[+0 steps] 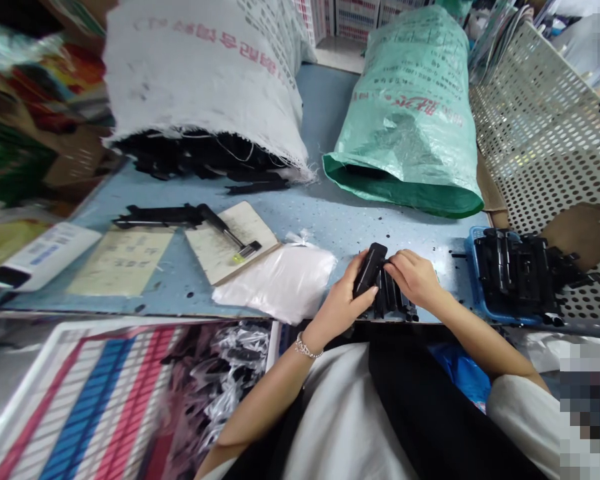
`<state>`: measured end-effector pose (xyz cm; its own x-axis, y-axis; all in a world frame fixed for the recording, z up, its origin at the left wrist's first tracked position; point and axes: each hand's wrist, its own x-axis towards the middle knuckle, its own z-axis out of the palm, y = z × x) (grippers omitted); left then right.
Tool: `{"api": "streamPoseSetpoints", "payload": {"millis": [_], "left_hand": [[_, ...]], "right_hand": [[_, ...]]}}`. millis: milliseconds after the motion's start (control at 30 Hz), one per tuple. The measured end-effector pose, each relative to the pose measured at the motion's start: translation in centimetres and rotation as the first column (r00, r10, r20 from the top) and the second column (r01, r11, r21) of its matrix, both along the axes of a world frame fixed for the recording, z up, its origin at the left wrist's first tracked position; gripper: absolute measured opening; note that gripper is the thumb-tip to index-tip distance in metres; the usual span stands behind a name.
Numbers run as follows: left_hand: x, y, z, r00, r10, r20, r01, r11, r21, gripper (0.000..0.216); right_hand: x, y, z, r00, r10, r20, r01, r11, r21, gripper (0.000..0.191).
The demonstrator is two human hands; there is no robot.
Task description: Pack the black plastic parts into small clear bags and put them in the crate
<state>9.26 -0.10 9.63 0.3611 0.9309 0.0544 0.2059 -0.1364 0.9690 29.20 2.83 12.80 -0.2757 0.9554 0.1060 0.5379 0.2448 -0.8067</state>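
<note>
My left hand (pixel 347 298) is wrapped round a black, oblong plastic part (pixel 371 267) with rounded ends, held tilted above the table's front edge. Close against that part's right side is my right hand (pixel 415 279), its fingertips pinched together. Whatever sits between those fingertips is too small or hidden to name. Under and between the hands lie several narrow black plastic pieces (pixel 391 298), side by side at the edge of the blue table (pixel 430 241). A clear plastic bag of white material (pixel 285 280) lies to the left of my left hand.
At the back stand a white woven sack (pixel 205 73) of black parts and a green sack (pixel 410 120). Right is a blue basket (pixel 480 293) of black parts. Left are a notebook (pixel 245 227), a hammer-like tool (pixel 225 230) and a striped crate (pixel 105 400).
</note>
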Motion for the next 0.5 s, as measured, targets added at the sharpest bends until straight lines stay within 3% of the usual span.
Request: {"api": "streamPoseSetpoints", "payload": {"millis": [133,200,233,300,367,433,500], "left_hand": [[0.3,-0.1,0.3,0.994,0.067,-0.081,-0.065,0.997,0.032,0.072],[0.1,0.1,0.4,0.993,0.081,-0.080,-0.080,0.997,0.025,0.070],[-0.1,0.2,0.4,0.995,0.077,-0.061,-0.078,0.997,-0.006,0.070],[-0.4,0.4,0.5,0.998,0.064,0.000,-0.064,0.991,-0.118,0.073],[-0.5,0.5,0.6,0.996,0.047,0.071,-0.028,0.969,-0.246,0.077],[-0.5,0.4,0.7,0.993,0.026,0.119,0.015,0.945,-0.328,0.078],[-0.3,0.2,0.7,0.993,0.029,0.114,0.011,0.943,-0.332,0.078]], "right_hand": [[-0.8,0.1,-1.5,0.965,-0.005,-0.262,-0.080,0.946,-0.313,0.057],[-0.8,0.4,-1.7,0.975,0.048,-0.219,-0.124,0.929,-0.349,0.058],[-0.6,0.6,-1.6,0.988,0.082,-0.134,-0.120,0.945,-0.304,0.056],[-0.2,1.2,-0.7,0.981,0.114,0.159,-0.106,0.993,-0.061,0.049],[0.2,1.8,0.2,0.904,0.102,0.415,-0.186,0.968,0.169,0.041],[0.3,2.1,0.8,0.871,0.125,0.476,-0.258,0.939,0.226,0.040],[-0.1,2.2,0.5,0.933,0.168,0.319,-0.222,0.964,0.143,0.044]]}}
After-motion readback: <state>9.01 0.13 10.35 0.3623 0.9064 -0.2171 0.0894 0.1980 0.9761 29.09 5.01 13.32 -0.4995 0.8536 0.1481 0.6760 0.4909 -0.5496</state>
